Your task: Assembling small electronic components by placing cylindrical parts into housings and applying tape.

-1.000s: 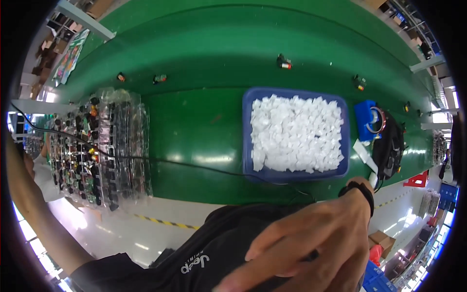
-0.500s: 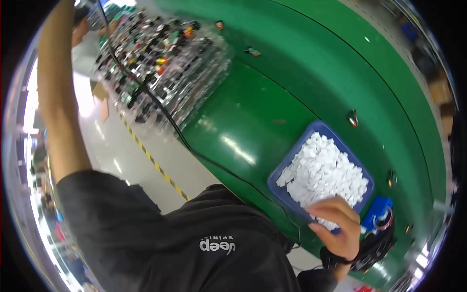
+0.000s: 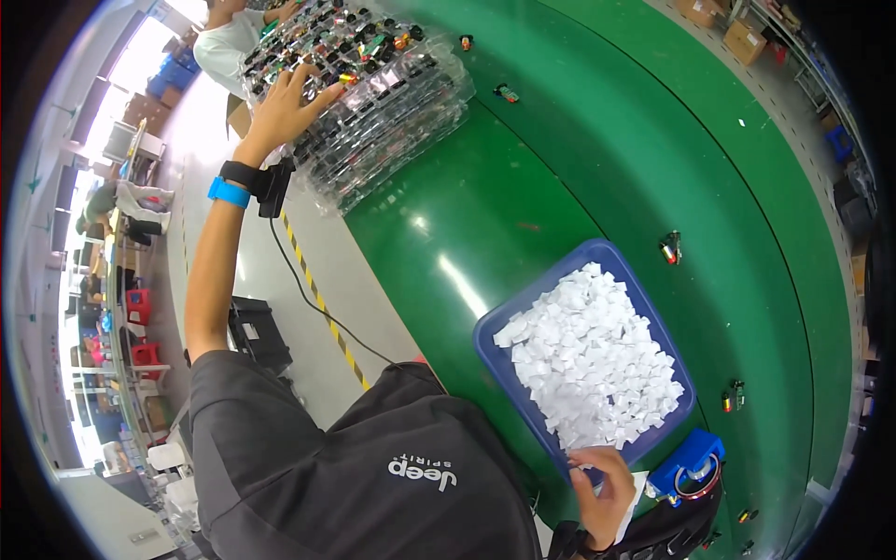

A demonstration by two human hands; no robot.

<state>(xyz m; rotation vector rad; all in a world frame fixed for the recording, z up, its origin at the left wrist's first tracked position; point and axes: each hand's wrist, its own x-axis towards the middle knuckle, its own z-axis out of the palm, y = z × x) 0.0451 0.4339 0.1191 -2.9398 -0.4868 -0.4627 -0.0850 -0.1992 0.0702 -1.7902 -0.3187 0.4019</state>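
Observation:
At the far left, my left hand (image 3: 285, 110) reaches over a stack of clear plastic trays (image 3: 383, 121). Its fingers are spread, with fingertips at small parts on the top layer; I see nothing gripped. Black, green, red and yellow parts fill that layer. Close to my body, my right hand (image 3: 605, 499) is at the near corner of a blue plastic bin (image 3: 495, 359). Thumb and forefinger curl together there; whatever is between them is too small to make out. Small white flat pieces (image 3: 597, 364) fill the bin in a loose heap.
A blue tape dispenser (image 3: 691, 462) stands right of the bin. Small assemblies with coloured parts, including one (image 3: 670, 247), lie scattered across the green table (image 3: 420, 243). A cable runs from my left wrist. Another person (image 3: 224, 47) is beyond the trays.
My left arm has come down from the upper left, and its hand now shows at the trays. My right hand has moved from above the white pieces to the bin's near corner. The view has shifted.

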